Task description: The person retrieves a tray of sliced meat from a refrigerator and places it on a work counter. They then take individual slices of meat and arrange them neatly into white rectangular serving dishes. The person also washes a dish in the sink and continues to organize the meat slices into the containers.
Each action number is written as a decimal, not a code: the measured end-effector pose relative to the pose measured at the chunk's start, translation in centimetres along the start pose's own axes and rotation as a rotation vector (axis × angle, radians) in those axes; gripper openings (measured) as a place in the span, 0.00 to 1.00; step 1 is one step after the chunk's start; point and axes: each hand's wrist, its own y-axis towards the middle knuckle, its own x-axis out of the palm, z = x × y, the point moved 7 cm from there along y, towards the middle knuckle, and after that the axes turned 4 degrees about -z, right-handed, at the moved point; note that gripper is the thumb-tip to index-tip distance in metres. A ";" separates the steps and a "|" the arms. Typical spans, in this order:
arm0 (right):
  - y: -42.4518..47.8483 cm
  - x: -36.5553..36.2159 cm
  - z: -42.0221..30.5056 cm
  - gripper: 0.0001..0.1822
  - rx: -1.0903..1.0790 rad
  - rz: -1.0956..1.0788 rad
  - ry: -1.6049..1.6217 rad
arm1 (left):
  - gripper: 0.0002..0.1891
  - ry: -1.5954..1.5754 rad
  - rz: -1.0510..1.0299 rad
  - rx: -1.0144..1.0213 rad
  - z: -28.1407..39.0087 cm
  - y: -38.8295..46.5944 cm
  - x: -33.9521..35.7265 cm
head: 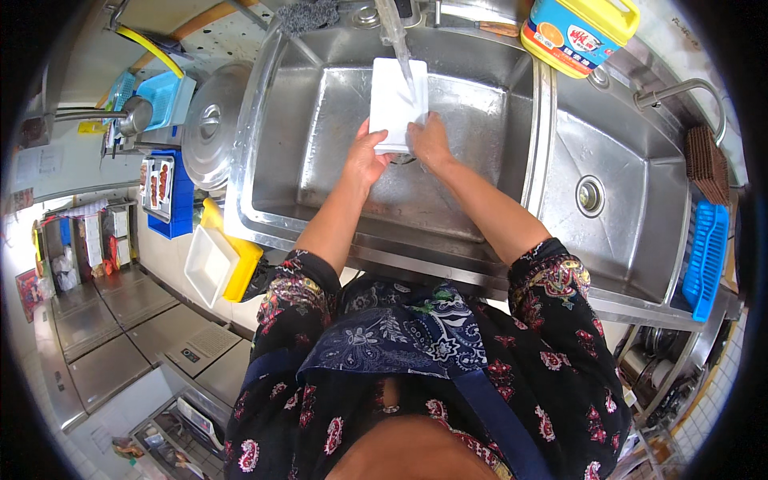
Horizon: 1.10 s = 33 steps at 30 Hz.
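Note:
Over the left basin of a stainless steel sink [474,204], my left hand [367,153] grips the near left corner of a white rectangular tray [393,111], thumb on top. My right hand [431,141] is at the tray's near right edge, its fingers against the rim; how firmly it grips is hard to tell. The tray's far end lies beneath a faucet spout covered in clear plastic [393,30], and what looks like a stream of water runs down onto the tray. Part of a drain shows just below the tray's near edge.
The right basin [606,138] has its own curved faucet [684,90]. A yellow-capped detergent jug [579,36] and a wooden-handled tool [498,27] sit on the back ledge. A large steel lid [213,126] leans at left, near a yellow bin [240,264]. A blue rack [702,264] stands far right.

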 end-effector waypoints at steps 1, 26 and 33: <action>-0.3 -0.6 0.1 0.25 0.036 0.009 0.004 | 0.16 0.085 0.043 -0.038 -0.5 0.5 -0.5; 14.6 -7.4 -10.8 0.33 -0.062 -0.051 0.439 | 0.21 2.073 0.186 0.382 7.1 -9.2 1.9; 19.1 -9.3 -11.3 0.10 -0.362 0.052 0.326 | 0.20 2.219 0.178 0.694 7.3 -12.1 1.9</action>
